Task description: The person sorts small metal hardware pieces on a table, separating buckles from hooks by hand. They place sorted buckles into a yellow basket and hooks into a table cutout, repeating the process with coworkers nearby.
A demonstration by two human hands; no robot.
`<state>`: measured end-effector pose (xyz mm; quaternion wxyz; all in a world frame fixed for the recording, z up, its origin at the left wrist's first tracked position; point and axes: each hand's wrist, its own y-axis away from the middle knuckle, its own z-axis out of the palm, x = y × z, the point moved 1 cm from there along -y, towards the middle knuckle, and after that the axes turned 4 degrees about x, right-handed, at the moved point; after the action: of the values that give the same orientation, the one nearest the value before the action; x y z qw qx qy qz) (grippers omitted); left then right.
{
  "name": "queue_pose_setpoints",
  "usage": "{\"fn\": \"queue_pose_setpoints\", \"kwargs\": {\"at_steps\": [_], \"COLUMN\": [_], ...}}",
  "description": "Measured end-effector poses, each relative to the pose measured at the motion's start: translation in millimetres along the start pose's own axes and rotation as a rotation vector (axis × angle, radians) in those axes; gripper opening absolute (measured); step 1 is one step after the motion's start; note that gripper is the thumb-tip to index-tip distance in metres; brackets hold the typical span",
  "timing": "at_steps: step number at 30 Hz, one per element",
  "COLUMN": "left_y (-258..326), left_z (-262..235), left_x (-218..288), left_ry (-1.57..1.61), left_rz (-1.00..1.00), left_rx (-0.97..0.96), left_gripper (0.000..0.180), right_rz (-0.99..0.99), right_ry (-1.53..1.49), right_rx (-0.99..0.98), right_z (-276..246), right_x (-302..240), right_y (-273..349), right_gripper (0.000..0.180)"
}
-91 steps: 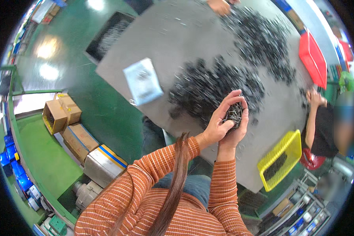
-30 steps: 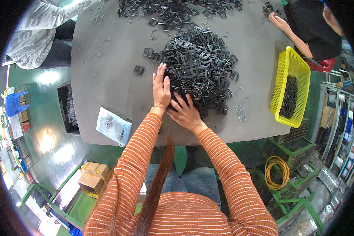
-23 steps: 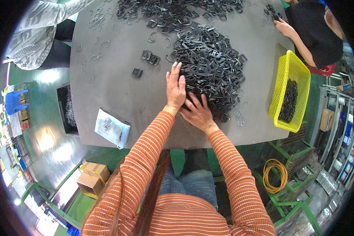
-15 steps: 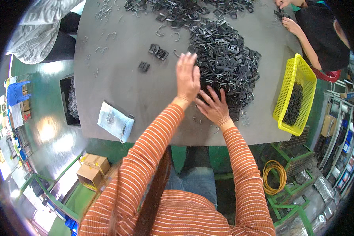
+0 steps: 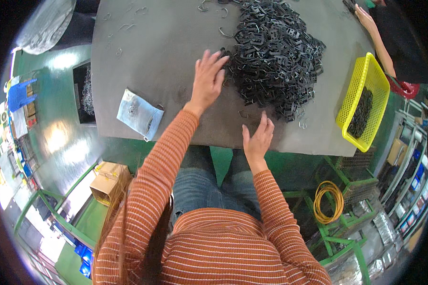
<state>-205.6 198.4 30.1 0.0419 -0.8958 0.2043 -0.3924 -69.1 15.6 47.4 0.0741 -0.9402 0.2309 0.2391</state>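
Note:
A big heap of small black plastic clips [image 5: 278,52] lies on the grey table [image 5: 157,57]. My left hand [image 5: 208,80] lies flat with fingers spread at the heap's left edge, its fingertips touching the clips. Near the table's front edge my right hand [image 5: 257,139] rests open and flat, just below the heap, holding nothing. A few loose wire hooks [image 5: 300,122] lie beside it.
A yellow basket [image 5: 361,102] with dark parts sits at the table's right end. A small clear bag [image 5: 139,114] lies at the front left. Another person's arm [image 5: 378,35] reaches in at the far right. Cardboard boxes [image 5: 110,181] and a yellow hose coil [image 5: 328,202] sit on the green floor.
Both hands left the heap's middle. The left hand slid to its left edge, the right hand drew back to the table's front edge. The view shifted so the table sits higher.

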Motion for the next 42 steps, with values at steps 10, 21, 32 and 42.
{"fn": "queue_pose_setpoints", "kwargs": {"at_steps": [10, 21, 32, 42], "left_y": [160, 73, 39, 25], "left_z": [-7, -32, -114, -144], "left_x": [30, -1, -84, -95], "left_ry": [-0.209, -0.233, 0.021, 0.523], "left_rz": [-0.436, -0.255, -0.386, -0.751], "left_rx": [0.143, 0.311, 0.230, -0.040], "left_gripper": [0.059, 0.058, 0.013, 0.015], "right_rz": [-0.480, -0.555, -0.251, 0.086], "right_ry": [-0.490, -0.007, -0.115, -0.552], "right_rx": [-0.287, -0.202, -0.642, -0.647], "right_z": [34, 65, 42, 53], "right_x": [-76, -114, -136, -114], "right_y": [-60, -113, -171, -198], "right_gripper": [0.049, 0.047, 0.024, 0.027]}}
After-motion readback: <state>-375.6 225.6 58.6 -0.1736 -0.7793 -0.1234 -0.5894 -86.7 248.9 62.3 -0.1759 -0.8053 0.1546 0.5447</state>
